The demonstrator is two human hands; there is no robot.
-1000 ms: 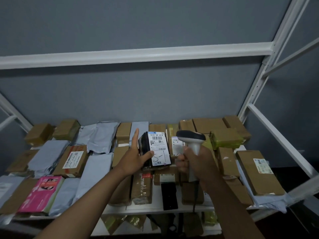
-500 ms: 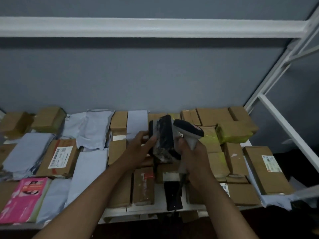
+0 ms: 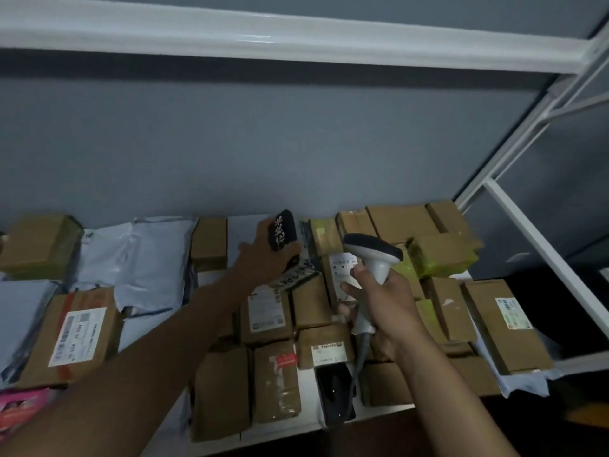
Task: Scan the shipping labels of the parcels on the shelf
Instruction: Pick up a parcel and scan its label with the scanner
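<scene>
Black parcel (image 3: 282,233) in left hand (image 3: 263,258), near back wall (image 3: 230,153)

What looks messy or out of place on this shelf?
A grey mailer at the right front corner droops over the shelf edge under a brown box. Most parcels lie in rows; the yellow-taped box sits skewed on others.

A grey wall (image 3: 263,143) fills the background. A white metal beam (image 3: 296,41) crosses overhead, joining white frame bars (image 3: 527,232) at right.
</scene>
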